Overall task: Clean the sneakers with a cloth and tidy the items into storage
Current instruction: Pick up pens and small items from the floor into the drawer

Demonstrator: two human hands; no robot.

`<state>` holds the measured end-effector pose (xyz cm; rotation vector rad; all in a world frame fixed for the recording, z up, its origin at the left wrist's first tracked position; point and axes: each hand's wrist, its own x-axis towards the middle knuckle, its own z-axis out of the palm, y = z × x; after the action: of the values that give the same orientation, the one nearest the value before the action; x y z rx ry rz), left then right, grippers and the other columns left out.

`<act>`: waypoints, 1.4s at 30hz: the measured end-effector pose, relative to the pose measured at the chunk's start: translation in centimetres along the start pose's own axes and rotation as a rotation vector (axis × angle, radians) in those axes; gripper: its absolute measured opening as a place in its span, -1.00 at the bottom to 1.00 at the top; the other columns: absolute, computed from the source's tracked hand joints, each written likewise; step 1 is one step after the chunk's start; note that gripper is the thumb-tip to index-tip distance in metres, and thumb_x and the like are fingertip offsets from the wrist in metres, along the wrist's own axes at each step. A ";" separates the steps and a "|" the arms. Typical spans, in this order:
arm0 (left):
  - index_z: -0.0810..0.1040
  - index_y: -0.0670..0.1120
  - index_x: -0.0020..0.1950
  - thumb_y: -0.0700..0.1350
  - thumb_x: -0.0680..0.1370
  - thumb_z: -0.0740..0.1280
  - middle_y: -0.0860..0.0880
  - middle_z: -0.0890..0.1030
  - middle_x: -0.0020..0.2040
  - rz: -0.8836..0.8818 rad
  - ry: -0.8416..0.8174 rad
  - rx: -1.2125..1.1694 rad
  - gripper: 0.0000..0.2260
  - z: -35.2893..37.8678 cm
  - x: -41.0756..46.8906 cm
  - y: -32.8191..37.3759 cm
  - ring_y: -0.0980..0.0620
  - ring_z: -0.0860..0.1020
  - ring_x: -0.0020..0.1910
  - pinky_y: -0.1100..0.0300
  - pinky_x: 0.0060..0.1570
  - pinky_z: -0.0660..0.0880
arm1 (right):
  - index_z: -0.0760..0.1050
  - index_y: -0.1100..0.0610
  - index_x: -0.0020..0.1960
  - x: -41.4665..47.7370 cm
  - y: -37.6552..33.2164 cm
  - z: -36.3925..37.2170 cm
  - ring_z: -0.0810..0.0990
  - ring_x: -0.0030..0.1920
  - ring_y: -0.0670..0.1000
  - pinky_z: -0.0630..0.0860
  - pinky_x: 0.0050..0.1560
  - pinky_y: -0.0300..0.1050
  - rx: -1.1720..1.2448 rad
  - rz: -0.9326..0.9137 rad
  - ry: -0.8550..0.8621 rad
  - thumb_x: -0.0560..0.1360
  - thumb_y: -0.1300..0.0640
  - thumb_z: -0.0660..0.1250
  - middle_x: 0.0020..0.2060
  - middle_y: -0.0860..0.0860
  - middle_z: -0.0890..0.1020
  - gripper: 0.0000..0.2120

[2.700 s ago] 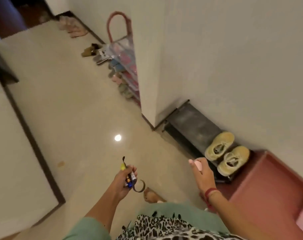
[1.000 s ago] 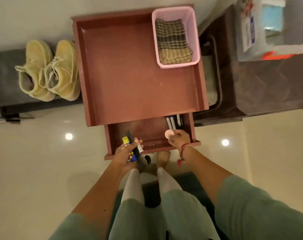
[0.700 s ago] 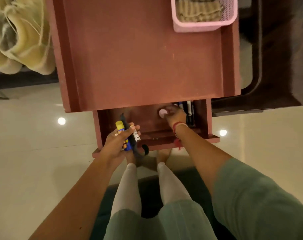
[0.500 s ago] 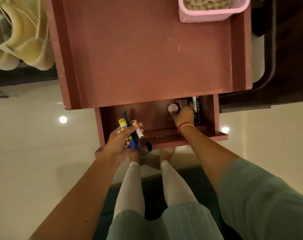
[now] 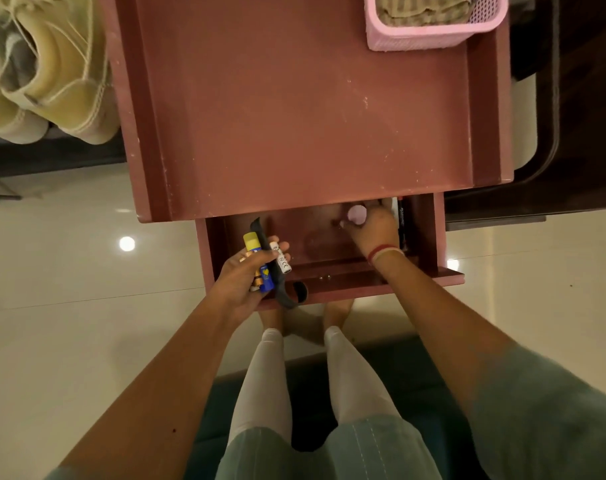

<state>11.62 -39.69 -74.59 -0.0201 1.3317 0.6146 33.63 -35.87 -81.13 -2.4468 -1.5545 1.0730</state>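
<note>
Glossy cream floor (image 5: 69, 323) mirrors round light spots (image 5: 126, 243). Dark wooden furniture (image 5: 582, 133) stands at the right edge, a low black bench (image 5: 52, 157) at the left.

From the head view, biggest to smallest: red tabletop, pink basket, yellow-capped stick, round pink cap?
1. red tabletop
2. pink basket, though the frame edge cuts it off
3. yellow-capped stick, partly hidden in the hand
4. round pink cap

We note a glossy cream tile floor (image 5: 69, 323) carrying a round light reflection (image 5: 126, 243), a reddish-brown cabinet (image 5: 294, 116), and dark furniture (image 5: 585, 98) at its right.
</note>
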 end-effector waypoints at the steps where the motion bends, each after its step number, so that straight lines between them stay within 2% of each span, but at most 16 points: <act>1: 0.58 -0.12 0.10 -0.31 0.55 0.27 -0.07 0.68 0.03 0.008 0.000 0.003 -0.81 0.1 -0.1 0.1 0.04 0.67 -0.05 0.21 -0.17 0.59 | 0.53 0.20 0.09 -1.3 -0.7 -0.4 0.57 0.00 0.15 0.47 -0.01 -0.14 0.145 0.028 0.042 0.40 0.07 0.46 0.04 0.13 0.57 -0.67; 2: 0.58 -0.12 0.10 -0.31 0.55 0.28 -0.06 0.69 0.02 0.013 0.005 0.007 -0.81 0.2 -0.2 0.3 0.04 0.67 -0.04 0.21 -0.18 0.59 | 0.55 0.15 0.04 -2.9 -1.6 -0.8 0.58 -0.06 0.06 0.47 -0.03 -0.18 0.295 0.044 0.023 0.41 0.06 0.46 -0.05 0.04 0.58 -0.73; 4: 0.58 -0.11 0.06 -0.30 0.54 0.30 -0.03 0.70 -0.02 0.019 0.032 0.011 -0.83 0.4 -0.4 0.4 0.05 0.66 -0.05 0.19 -0.15 0.58 | 0.57 0.10 -0.02 -6.4 -3.3 -1.2 0.57 -0.13 -0.09 0.49 -0.04 -0.21 0.496 0.029 -0.176 0.39 0.05 0.47 -0.17 -0.06 0.60 -0.79; 7: 0.58 -0.12 0.04 -0.30 0.53 0.32 -0.03 0.70 -0.05 0.027 0.048 0.010 -0.85 0.6 -0.3 0.4 0.05 0.67 -0.07 0.12 -0.08 0.58 | 0.59 0.09 0.01 -10.2 -5.0 -0.4 0.57 -0.11 -0.16 0.46 -0.09 -0.37 0.494 -0.037 -0.429 0.39 0.06 0.48 -0.15 -0.08 0.62 -0.77; 10: 0.58 -0.13 0.06 -0.30 0.52 0.32 -0.04 0.70 -0.05 0.036 0.054 0.031 -0.84 0.5 0.0 0.3 0.04 0.66 -0.08 0.11 -0.08 0.58 | 0.59 0.12 0.01 -11.4 -5.6 0.6 0.55 -0.15 -0.23 0.43 -0.15 -0.46 0.520 -0.065 -0.379 0.43 0.12 0.43 -0.15 -0.10 0.61 -0.83; 13: 0.58 -0.12 0.04 -0.31 0.51 0.33 -0.07 0.68 -0.03 0.033 0.052 0.028 -0.84 0.5 0.4 0.2 0.01 0.65 -0.06 0.07 -0.03 0.56 | 0.56 0.10 0.11 -12.2 -5.7 1.1 0.53 -0.13 -0.25 0.41 -0.17 -0.50 0.574 0.023 -0.286 0.48 0.08 0.37 -0.15 -0.15 0.58 -0.78; 15: 0.58 -0.12 0.05 -0.32 0.51 0.33 -0.07 0.68 -0.06 0.016 0.006 0.051 -0.83 1.0 0.3 0.2 0.01 0.65 -0.07 0.09 -0.02 0.58 | 0.54 0.07 0.15 -12.2 -5.6 1.0 0.53 -0.11 -0.25 0.42 -0.14 -0.49 0.589 0.064 -0.196 0.50 0.11 0.34 -0.13 -0.15 0.58 -0.77; 18: 0.59 -0.12 0.05 -0.31 0.50 0.34 -0.03 0.67 -0.16 -0.005 -0.030 0.142 -0.82 1.9 -0.1 0.3 0.05 0.63 -0.16 0.20 -0.15 0.60 | 0.58 0.11 0.06 -11.3 -6.1 0.4 0.59 -0.11 -0.19 0.49 -0.11 -0.39 0.722 0.130 -0.212 0.46 0.21 0.39 -0.11 -0.04 0.64 -0.83; 22: 0.58 -0.13 0.10 -0.28 0.50 0.36 -0.04 0.67 -0.14 -0.024 -0.037 0.100 -0.81 2.0 -0.1 0.6 0.03 0.64 -0.14 0.16 -0.18 0.57 | 0.60 0.20 0.04 -10.0 -6.7 0.2 0.60 -0.18 -0.13 0.49 -0.27 -0.39 0.834 0.263 -0.252 0.43 0.27 0.42 -0.10 0.08 0.67 -0.82; 24: 0.59 -0.13 0.08 -0.28 0.51 0.34 -0.03 0.67 -0.17 -0.022 -0.035 0.109 -0.83 1.7 0.2 0.8 0.06 0.64 -0.18 0.19 -0.22 0.56 | 0.60 0.18 0.05 -9.6 -6.4 0.1 0.56 -0.24 -0.16 0.45 -0.37 -0.39 0.864 0.356 -0.246 0.43 0.25 0.42 -0.17 0.01 0.65 -0.81; 26: 0.60 -0.14 0.07 -0.31 0.52 0.31 -0.03 0.65 -0.20 -0.011 -0.030 0.089 -0.83 1.4 0.4 0.8 0.08 0.61 -0.24 0.22 -0.24 0.55 | 0.60 0.18 0.04 -8.7 -5.5 0.0 0.54 -0.28 -0.16 0.48 -0.40 -0.37 0.908 0.485 -0.143 0.43 0.25 0.43 -0.25 -0.05 0.61 -0.81; 28: 0.59 -0.17 0.06 -0.33 0.53 0.26 -0.03 0.64 -0.21 -0.010 -0.003 0.045 -0.82 0.9 0.7 0.7 0.08 0.60 -0.27 0.22 -0.24 0.56 | 0.61 0.20 0.00 -6.7 -4.1 0.3 0.57 -0.29 -0.10 0.57 -0.30 -0.29 0.846 0.560 -0.010 0.41 0.25 0.45 -0.28 -0.04 0.61 -0.82; 31: 0.59 -0.14 0.02 -0.33 0.53 0.25 0.00 0.66 -0.22 -0.018 0.054 0.035 -0.82 -0.1 1.0 0.5 0.11 0.62 -0.28 0.23 -0.28 0.58 | 0.65 0.16 -0.11 -3.5 -2.6 1.5 0.65 -0.18 0.13 0.60 -0.02 0.02 0.580 0.493 0.094 0.34 0.19 0.49 -0.22 0.09 0.68 -0.87; 33: 0.58 -0.12 0.00 -0.33 0.53 0.27 0.04 0.68 -0.19 -0.023 0.083 0.041 -0.83 -0.6 1.3 0.5 0.12 0.63 -0.24 0.23 -0.32 0.58 | 0.63 0.18 -0.12 -1.6 -2.2 2.5 0.63 -0.07 0.17 0.54 0.01 -0.11 0.365 0.406 0.083 0.36 0.15 0.46 -0.14 0.15 0.68 -0.87; 35: 0.59 -0.11 -0.04 -0.33 0.52 0.29 0.05 0.68 -0.19 -0.045 0.113 0.052 -0.84 -0.7 1.5 0.5 0.12 0.65 -0.25 0.25 -0.35 0.57 | 0.60 0.21 -0.11 -0.1 -2.2 2.9 0.61 0.00 0.15 0.42 -0.08 -0.21 0.217 0.342 0.053 0.40 0.15 0.43 -0.09 0.14 0.67 -0.86; 42: 0.54 -0.11 -0.08 -0.30 0.45 0.43 -0.07 0.64 -0.13 -0.099 0.266 0.089 -0.86 -0.6 2.3 1.2 0.07 0.60 -0.21 0.29 -0.39 0.53 | 0.57 0.20 -0.09 1.0 -2.1 3.0 0.60 0.01 0.17 0.49 -0.03 -0.10 0.165 0.329 0.031 0.36 0.10 0.48 -0.05 0.15 0.65 -0.78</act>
<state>10.84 -37.97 -76.46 -0.0972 1.6046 0.4792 30.52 -34.95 -83.08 -2.6449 -1.0286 1.1464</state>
